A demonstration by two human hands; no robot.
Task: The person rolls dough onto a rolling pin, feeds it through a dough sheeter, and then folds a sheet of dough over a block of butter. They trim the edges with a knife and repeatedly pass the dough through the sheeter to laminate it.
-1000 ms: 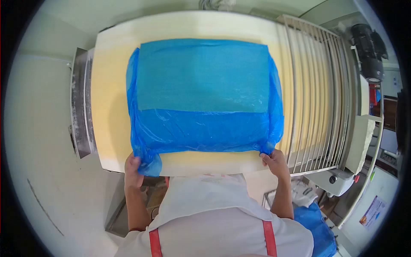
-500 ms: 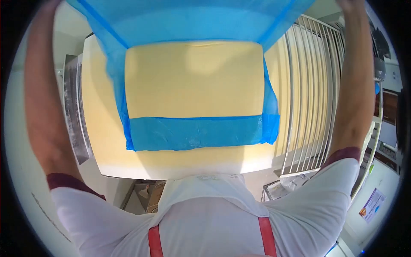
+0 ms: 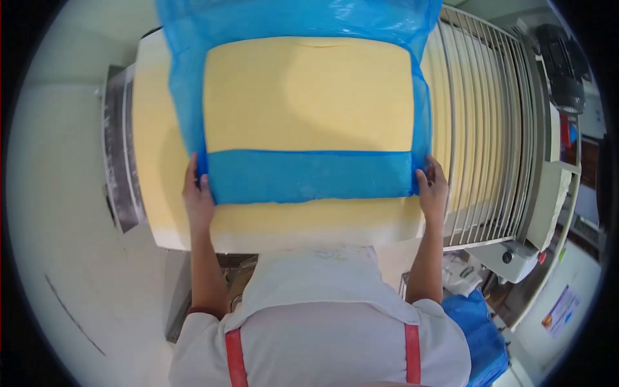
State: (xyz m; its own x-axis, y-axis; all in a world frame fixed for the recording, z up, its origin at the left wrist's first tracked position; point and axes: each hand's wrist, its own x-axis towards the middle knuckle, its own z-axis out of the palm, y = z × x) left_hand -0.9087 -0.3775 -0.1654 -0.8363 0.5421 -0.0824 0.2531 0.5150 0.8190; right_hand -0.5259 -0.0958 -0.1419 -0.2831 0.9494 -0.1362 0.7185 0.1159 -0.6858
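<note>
A flat pale-yellow slab (image 3: 309, 93) lies in an opened blue plastic sheet (image 3: 309, 177), which is folded over the slab's near edge. My left hand (image 3: 198, 200) is at the near left corner of the plastic, its thumb and fingers on either side of the blue edge. At the near right corner, my right hand (image 3: 433, 190) has its thumb on the plastic and its fingers curled along the outer side. Beyond the slab, the far part of the plastic lies loose and wrinkled. Some fingertips are hard to make out.
Underneath is a wide pale-yellow surface (image 3: 161, 213) with a white front edge. On the right stands a metal bar guard (image 3: 480, 129), with a dark motor-like unit (image 3: 561, 68) behind it. A grey metal part (image 3: 122, 148) borders the left side. Blue material (image 3: 477, 335) hangs low right.
Both hands have come back from the far end to the near corners of the plastic. The far plastic is lower and looser, and the slab appears slightly higher and further right in view.
</note>
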